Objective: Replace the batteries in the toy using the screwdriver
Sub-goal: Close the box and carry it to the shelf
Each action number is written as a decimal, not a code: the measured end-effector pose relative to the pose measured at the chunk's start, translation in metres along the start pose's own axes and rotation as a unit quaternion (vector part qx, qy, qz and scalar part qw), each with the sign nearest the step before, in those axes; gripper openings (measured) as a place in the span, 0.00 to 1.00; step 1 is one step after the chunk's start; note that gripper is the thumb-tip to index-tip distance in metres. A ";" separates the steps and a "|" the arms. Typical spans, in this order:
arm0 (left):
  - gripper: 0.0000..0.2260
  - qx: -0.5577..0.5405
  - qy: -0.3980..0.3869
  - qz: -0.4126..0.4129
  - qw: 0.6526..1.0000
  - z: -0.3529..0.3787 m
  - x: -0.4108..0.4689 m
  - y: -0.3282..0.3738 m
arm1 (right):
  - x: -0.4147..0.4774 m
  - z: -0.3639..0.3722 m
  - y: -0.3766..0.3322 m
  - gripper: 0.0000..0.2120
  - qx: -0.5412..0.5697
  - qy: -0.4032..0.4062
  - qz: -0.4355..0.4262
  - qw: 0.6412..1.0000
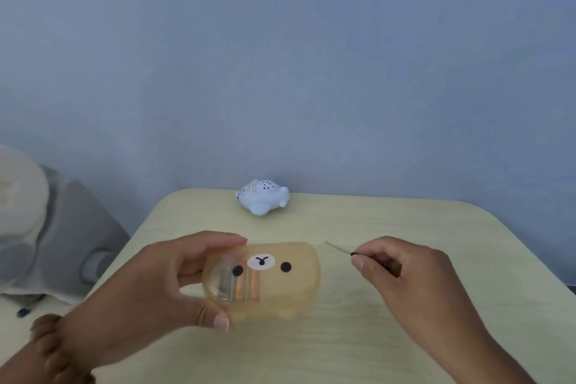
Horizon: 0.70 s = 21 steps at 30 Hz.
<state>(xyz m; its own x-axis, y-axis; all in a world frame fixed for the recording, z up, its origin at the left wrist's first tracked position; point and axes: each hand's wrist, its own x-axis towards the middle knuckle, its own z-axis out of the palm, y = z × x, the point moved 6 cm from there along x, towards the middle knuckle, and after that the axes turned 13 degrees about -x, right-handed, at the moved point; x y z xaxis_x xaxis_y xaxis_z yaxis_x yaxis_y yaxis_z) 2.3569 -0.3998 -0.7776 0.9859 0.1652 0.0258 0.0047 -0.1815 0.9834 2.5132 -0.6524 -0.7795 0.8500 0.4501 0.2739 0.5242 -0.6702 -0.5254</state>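
A translucent amber box with a bear face [280, 277] rests on the pale table [343, 337], and batteries show through its left part. My left hand [149, 287] grips the box's left end, thumb at the front and fingers over the top. My right hand [414, 277] pinches a thin screwdriver [339, 249] just right of the box, its metal tip pointing up and left. A white and blue turtle-shaped toy [262, 199] lies at the table's far edge, apart from both hands.
A blue wall rises right behind the table. Left of the table sits a grey and white padded object [46, 227]. A small dark item [23, 312] lies at the lower left. My left wrist wears a bead bracelet [50, 343].
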 end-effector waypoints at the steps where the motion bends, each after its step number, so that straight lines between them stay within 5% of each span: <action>1: 0.38 -0.006 -0.003 -0.003 1.000 -0.011 0.005 0.006 | 0.009 0.001 -0.012 0.06 0.002 -0.009 -0.001 1.000; 7: 0.38 -0.012 0.014 -0.013 1.000 -0.097 0.043 0.096 | 0.083 -0.045 -0.107 0.09 -0.013 -0.013 0.018 1.000; 14: 0.39 0.046 0.017 -0.015 0.999 -0.196 0.083 0.292 | 0.196 -0.163 -0.260 0.10 -0.024 0.000 -0.015 1.000; 21: 0.38 0.008 0.030 -0.002 1.000 -0.209 0.110 0.453 | 0.243 -0.295 -0.315 0.09 -0.017 -0.003 -0.022 1.000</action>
<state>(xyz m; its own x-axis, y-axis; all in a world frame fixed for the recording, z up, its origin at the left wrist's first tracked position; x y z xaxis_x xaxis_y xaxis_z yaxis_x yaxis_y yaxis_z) 2.4321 -0.2611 -0.2921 0.9741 0.2237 0.0340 0.0110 -0.1971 0.9803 2.5703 -0.5055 -0.3096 0.8261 0.4825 0.2912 0.5622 -0.6691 -0.4861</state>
